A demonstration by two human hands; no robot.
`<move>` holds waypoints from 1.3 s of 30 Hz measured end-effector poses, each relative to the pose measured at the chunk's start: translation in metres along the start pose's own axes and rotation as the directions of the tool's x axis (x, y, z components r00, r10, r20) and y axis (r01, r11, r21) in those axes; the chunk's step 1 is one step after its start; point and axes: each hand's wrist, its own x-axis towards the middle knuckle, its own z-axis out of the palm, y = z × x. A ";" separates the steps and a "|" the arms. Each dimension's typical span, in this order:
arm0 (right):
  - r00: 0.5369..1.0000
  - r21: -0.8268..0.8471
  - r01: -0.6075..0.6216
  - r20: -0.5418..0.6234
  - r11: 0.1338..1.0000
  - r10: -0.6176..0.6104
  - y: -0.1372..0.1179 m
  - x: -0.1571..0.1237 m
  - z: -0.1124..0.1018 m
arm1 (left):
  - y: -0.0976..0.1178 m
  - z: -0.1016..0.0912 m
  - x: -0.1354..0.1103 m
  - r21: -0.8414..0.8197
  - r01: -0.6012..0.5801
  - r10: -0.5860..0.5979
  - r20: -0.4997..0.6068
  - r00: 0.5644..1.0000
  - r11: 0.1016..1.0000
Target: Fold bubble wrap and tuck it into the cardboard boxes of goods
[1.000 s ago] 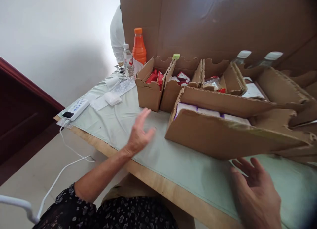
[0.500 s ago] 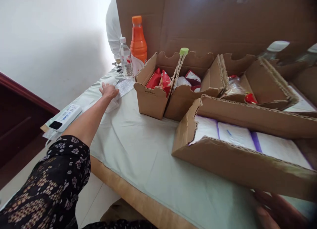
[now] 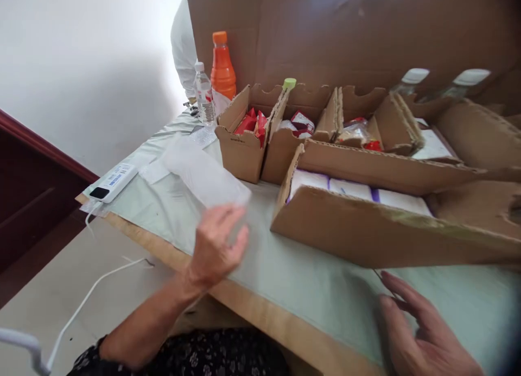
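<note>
My left hand (image 3: 217, 243) is raised above the near table edge, fingers closed on a clear plastic bag (image 3: 203, 172) that trails up and to the left, blurred by motion. My right hand (image 3: 423, 332) lies at the lower right on the pale green cloth (image 3: 309, 278), fingers stretched out flat, nothing in it. Just beyond it stands a long cardboard tray (image 3: 366, 229) holding white packs with purple stripes (image 3: 350, 189).
Smaller open cardboard boxes (image 3: 240, 148) hold red and white packets. An orange bottle (image 3: 222, 67) and a small water bottle (image 3: 203, 96) stand behind them. A white power strip (image 3: 114, 182) with its cable lies at the table's left corner. A tall cardboard sheet (image 3: 366, 34) backs everything; someone's white sleeve (image 3: 181, 45) shows behind it.
My left hand reached out to the far left of the table, took the clear plastic bag and has come back toward me with it. My right hand has returned into view, flat on the cloth.
</note>
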 end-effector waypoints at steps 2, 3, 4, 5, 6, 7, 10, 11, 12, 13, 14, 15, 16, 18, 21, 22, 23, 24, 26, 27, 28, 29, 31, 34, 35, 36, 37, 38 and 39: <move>0.998 0.103 0.059 0.017 0.993 -0.061 -0.020 -0.018 -0.004 | 0.044 0.006 -0.037 -0.145 -0.005 0.024 0.131 0.991 0.989; 0.996 0.180 0.063 0.052 0.982 -0.073 -0.028 -0.027 -0.005 | 0.061 0.008 -0.049 -0.209 0.018 0.025 0.202 0.979 0.978; 0.992 0.267 0.032 0.113 0.963 -0.064 -0.034 -0.035 -0.006 | 0.076 0.010 -0.057 -0.267 0.051 0.026 0.278 0.960 0.962; 0.979 0.356 -0.036 0.199 0.934 -0.039 -0.040 -0.041 -0.005 | 0.088 0.011 -0.063 -0.320 0.085 0.035 0.352 0.935 0.943; 0.952 0.432 -0.126 0.305 0.893 -0.013 -0.044 -0.046 -0.005 | 0.097 0.012 -0.066 -0.369 0.117 0.053 0.420 0.906 0.922; 0.915 0.481 -0.219 0.404 0.849 0.007 -0.047 -0.049 -0.004 | 0.105 0.013 -0.068 -0.417 0.144 0.082 0.479 0.874 0.897; 0.842 0.507 -0.382 0.536 0.773 0.065 -0.053 -0.048 0.002 | 0.115 0.015 -0.073 -0.546 0.170 0.180 0.528 0.830 0.820; 0.844 0.501 -0.389 0.531 0.773 0.080 -0.054 -0.045 0.005 | 0.115 0.016 -0.075 -0.565 0.152 0.196 0.508 0.839 0.811; 0.852 0.491 -0.379 0.515 0.785 0.089 -0.054 -0.042 0.007 | 0.112 0.016 -0.077 -0.559 0.121 0.204 0.483 0.852 0.820; 0.864 0.475 -0.356 0.496 0.805 0.089 -0.054 -0.039 0.009 | 0.107 0.016 -0.079 -0.526 0.079 0.207 0.462 0.863 0.847; 0.875 0.451 -0.325 0.477 0.831 0.083 -0.053 -0.036 0.011 | 0.100 0.016 -0.080 -0.463 0.030 0.208 0.455 0.866 0.886; 0.887 0.425 -0.291 0.455 0.857 0.076 -0.052 -0.034 0.010 | 0.092 0.016 -0.080 -0.378 -0.019 0.207 0.463 0.862 0.926; 0.900 0.402 -0.261 0.430 0.878 0.071 -0.050 -0.031 0.009 | 0.082 0.016 -0.080 -0.280 -0.066 0.199 0.482 0.853 0.958; 0.932 0.380 -0.217 0.354 0.899 0.075 -0.045 -0.027 0.002 | 0.061 0.017 -0.078 -0.086 -0.134 0.160 0.523 0.837 0.987; 0.963 0.350 -0.192 0.247 0.917 0.107 -0.035 -0.023 -0.014 | 0.033 0.016 -0.073 0.087 -0.147 0.084 0.504 0.860 0.985; 0.965 0.333 -0.195 0.231 0.923 0.120 -0.031 -0.022 -0.020 | 0.026 0.015 -0.071 0.097 -0.126 0.065 0.478 0.876 0.987; 0.965 0.315 -0.201 0.225 0.928 0.132 -0.027 -0.022 -0.025 | 0.021 0.014 -0.069 0.086 -0.095 0.047 0.449 0.892 0.992; 0.964 0.299 -0.209 0.224 0.931 0.145 -0.023 -0.021 -0.030 | 0.017 0.013 -0.068 0.057 -0.055 0.027 0.413 0.910 0.997; 0.962 0.274 -0.226 0.214 0.935 0.170 -0.016 -0.020 -0.038 | 0.014 0.011 -0.063 -0.031 0.048 -0.035 0.328 0.944 0.998; 0.965 0.258 -0.227 0.189 0.939 0.182 -0.013 -0.019 -0.042 | 0.013 0.010 -0.061 -0.076 0.107 -0.082 0.280 0.956 0.991; 0.969 0.237 -0.225 0.155 0.945 0.191 -0.010 -0.018 -0.045 | 0.012 0.009 -0.060 -0.116 0.168 -0.136 0.239 0.961 0.979; 0.973 0.209 -0.217 0.118 0.953 0.196 -0.007 -0.016 -0.046 | 0.011 0.008 -0.059 -0.144 0.222 -0.188 0.216 0.958 0.964; 0.981 0.128 -0.191 0.063 0.973 0.184 -0.001 -0.012 -0.046 | 0.007 0.010 -0.061 -0.145 0.268 -0.228 0.240 0.943 0.953; 0.987 -0.081 -0.145 0.060 0.986 0.150 0.009 -0.008 -0.039 | 0.000 0.013 -0.072 -0.014 0.157 -0.142 0.359 0.923 0.987; 0.991 -0.165 -0.115 0.050 0.980 0.125 0.013 -0.009 -0.036 | -0.002 0.012 -0.075 0.037 0.106 -0.112 0.377 0.919 0.994; 0.996 -0.244 -0.083 0.022 0.966 0.091 0.016 -0.010 -0.035 | -0.003 0.010 -0.077 0.082 0.067 -0.093 0.378 0.921 0.994; 0.999 -0.313 -0.054 -0.022 0.948 0.050 0.018 -0.012 -0.035 | -0.003 0.007 -0.077 0.114 0.045 -0.083 0.359 0.930 0.992; 0.997 -0.368 -0.030 -0.076 0.929 0.002 0.018 -0.015 -0.036 | -0.001 0.002 -0.075 0.131 0.034 -0.075 0.321 0.944 0.991; 0.991 -0.406 -0.007 -0.127 0.914 -0.049 0.016 -0.018 -0.038 | 0.002 -0.003 -0.072 0.135 0.025 -0.061 0.271 0.961 0.991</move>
